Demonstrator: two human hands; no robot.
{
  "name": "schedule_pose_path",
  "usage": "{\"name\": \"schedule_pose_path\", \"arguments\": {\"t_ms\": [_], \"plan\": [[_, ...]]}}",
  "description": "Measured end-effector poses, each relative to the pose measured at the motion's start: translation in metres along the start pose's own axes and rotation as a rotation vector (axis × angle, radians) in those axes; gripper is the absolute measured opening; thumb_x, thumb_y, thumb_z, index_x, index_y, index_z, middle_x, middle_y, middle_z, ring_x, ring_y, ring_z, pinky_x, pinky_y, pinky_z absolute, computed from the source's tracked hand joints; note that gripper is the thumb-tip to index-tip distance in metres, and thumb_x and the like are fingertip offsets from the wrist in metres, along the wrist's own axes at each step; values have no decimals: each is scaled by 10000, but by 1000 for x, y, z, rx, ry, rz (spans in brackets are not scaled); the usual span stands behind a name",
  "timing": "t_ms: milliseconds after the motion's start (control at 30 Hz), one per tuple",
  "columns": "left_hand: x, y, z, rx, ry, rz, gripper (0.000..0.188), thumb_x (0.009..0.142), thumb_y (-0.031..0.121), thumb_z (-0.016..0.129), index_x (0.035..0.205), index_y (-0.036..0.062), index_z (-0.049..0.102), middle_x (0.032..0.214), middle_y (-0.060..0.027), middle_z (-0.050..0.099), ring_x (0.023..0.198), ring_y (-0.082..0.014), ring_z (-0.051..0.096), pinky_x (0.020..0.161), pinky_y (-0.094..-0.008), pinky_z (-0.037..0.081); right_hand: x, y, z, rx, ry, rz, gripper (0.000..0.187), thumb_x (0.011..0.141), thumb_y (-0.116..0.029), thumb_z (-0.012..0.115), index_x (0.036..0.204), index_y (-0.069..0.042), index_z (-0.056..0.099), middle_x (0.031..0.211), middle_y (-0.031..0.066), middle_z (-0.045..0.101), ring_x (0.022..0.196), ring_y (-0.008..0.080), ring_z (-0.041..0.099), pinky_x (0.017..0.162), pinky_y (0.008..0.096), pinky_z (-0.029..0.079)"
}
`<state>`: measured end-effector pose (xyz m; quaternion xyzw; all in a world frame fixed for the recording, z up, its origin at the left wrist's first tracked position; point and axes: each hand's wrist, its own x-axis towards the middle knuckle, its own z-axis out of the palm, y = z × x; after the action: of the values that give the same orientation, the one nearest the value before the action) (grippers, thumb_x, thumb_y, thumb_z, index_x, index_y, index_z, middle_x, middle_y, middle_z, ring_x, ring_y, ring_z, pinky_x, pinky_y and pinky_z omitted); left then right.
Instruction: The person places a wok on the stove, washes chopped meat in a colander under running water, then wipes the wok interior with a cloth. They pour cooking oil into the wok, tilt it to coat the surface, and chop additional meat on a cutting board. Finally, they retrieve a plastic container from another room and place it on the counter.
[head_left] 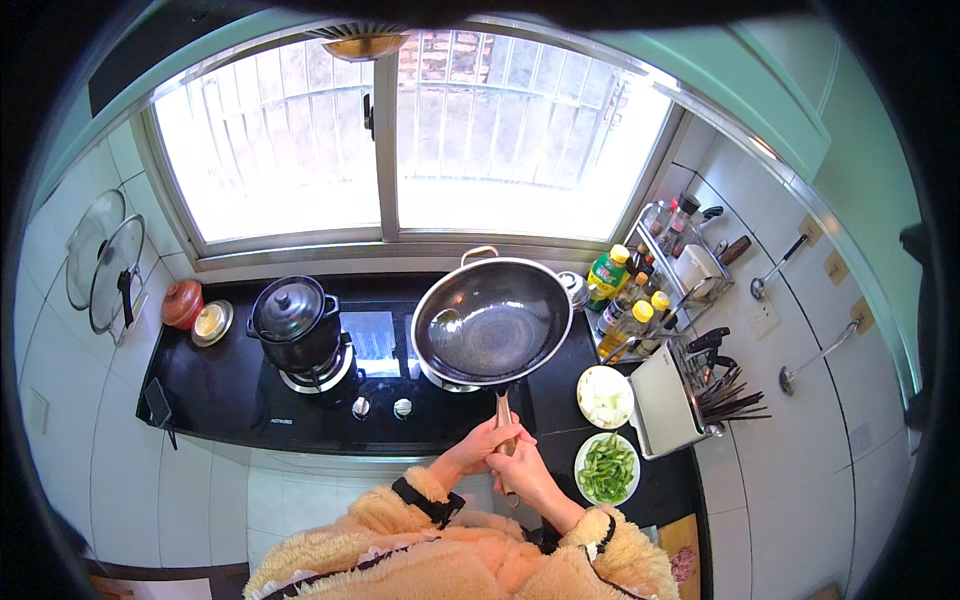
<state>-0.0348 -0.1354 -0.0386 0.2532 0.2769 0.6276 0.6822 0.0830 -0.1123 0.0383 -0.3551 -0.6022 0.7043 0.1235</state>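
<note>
A dark wok (492, 322) with a bright metal rim sits over the right burner of the black gas stove (300, 412). Its long handle points toward me. Both of my hands are wrapped round that handle, my left hand (474, 447) higher up and my right hand (527, 472) just below it. Inside the wok there is only a shiny surface with light reflected in it. To the right stand a plate of white chopped pieces (605, 397) and, nearer me, a plate of cut green vegetable (607, 468).
A black lidded pot (292, 318) stands on the left burner. At right are sauce bottles (628, 325), a knife and chopstick holder (665, 400) and wall-hung ladles (787, 380). Pan lids (115, 270) hang on the left wall. A cutting board with meat (682, 563) lies lower right.
</note>
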Motion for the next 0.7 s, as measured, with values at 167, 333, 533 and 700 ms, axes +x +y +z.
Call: {"name": "schedule_pose_path", "arguments": {"t_ms": [167,333,533,700], "plan": [[-4,4,2,-3,28,-111,133,947,207,508,996,88,476,868,-53,598,763,-96,584,625,-233,491,2,-2,-5,104,-24,77,201,785,-63,577,956,-43,472,620,33,505,393,132,484,356,260,384],[-12,20,10,160,126,-172,153,934,218,532,916,65,531,798,-19,574,717,-81,573,578,-216,476,5,1,-11,244,-93,191,121,778,-56,597,837,-52,492,578,32,520,390,125,498,334,249,381],[-10,21,-4,344,161,-99,165,902,196,579,944,45,527,836,-38,605,716,-103,571,623,-251,482,18,26,-4,327,-170,115,204,766,-60,606,910,-65,462,618,22,519,400,128,505,361,245,395],[-9,27,-20,552,160,-81,188,894,166,581,961,27,474,848,-68,607,774,-137,593,664,-261,488,35,48,4,341,-220,-2,198,761,-60,581,916,-51,459,639,29,502,404,133,504,362,252,411]]}}
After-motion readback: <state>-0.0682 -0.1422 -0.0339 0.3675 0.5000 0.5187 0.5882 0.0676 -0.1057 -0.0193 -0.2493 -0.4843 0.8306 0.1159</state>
